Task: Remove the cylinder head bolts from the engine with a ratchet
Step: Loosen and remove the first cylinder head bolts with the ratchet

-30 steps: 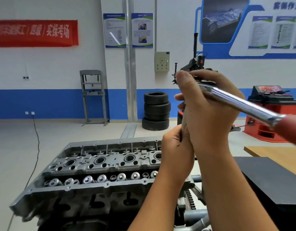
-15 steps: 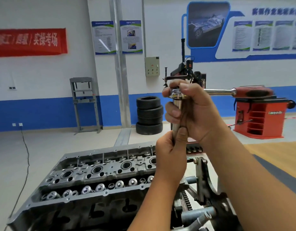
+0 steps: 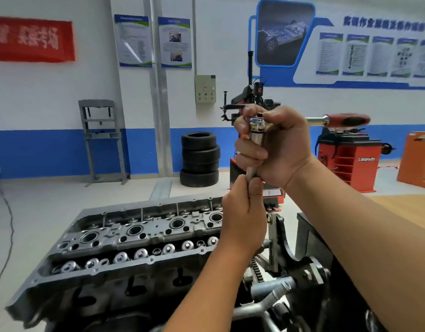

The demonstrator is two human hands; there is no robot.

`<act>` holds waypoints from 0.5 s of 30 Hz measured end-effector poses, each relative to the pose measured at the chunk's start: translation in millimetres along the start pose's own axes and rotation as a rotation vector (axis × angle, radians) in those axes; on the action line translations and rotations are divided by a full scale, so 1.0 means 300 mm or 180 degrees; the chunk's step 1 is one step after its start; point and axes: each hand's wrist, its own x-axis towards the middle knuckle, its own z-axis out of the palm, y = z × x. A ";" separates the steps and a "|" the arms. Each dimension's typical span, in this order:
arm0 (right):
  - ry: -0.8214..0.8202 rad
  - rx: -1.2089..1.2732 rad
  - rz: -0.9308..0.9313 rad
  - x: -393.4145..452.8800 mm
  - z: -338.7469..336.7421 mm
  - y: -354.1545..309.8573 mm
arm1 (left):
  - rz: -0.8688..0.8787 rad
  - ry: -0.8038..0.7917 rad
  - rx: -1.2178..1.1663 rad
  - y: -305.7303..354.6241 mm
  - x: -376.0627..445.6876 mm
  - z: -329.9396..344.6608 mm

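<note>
A grey cylinder head (image 3: 125, 238) with valve springs and spark plug wells sits on the engine in the lower left. Above its right end I hold a chrome ratchet (image 3: 343, 119) with a red handle pointing right. My right hand (image 3: 276, 149) grips the ratchet head and the top of the long socket extension (image 3: 255, 144) under it. My left hand (image 3: 245, 219) is wrapped round the lower part of that extension. The lower end of the extension is hidden behind my left hand, so no bolt shows.
The engine stand's bracket and toothed gear (image 3: 285, 259) stand right of the head. A wooden bench top (image 3: 403, 207) lies at right. On the workshop floor behind are stacked tyres (image 3: 199, 161), a red tyre machine (image 3: 347, 161) and a grey press frame (image 3: 101, 140).
The ratchet handle swung from pointing toward me at lower right to level, pointing right. Both hands kept their hold on the tool, and the view shifted slightly.
</note>
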 end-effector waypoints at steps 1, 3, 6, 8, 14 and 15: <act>-0.0049 0.0159 0.0000 0.007 -0.012 0.002 | -0.0077 -0.0110 0.0015 0.000 0.002 -0.005; 0.0048 0.0190 -0.0120 0.021 -0.026 0.017 | -0.0309 -0.0361 -0.0019 0.004 0.015 -0.023; 0.0746 -0.0400 -0.0709 0.021 -0.037 0.053 | -0.0675 -0.0955 -0.0153 0.022 0.052 -0.073; 0.1076 -0.0981 -0.1241 0.017 -0.032 0.070 | -0.0935 -0.1545 -0.0440 0.032 0.096 -0.129; 0.0029 -0.0044 -0.0429 0.043 -0.021 0.046 | -0.1309 -0.2566 -0.1600 0.015 0.196 -0.211; -0.0234 0.0203 -0.0255 0.048 -0.024 0.042 | -0.1319 -0.2556 -0.1874 0.006 0.188 -0.202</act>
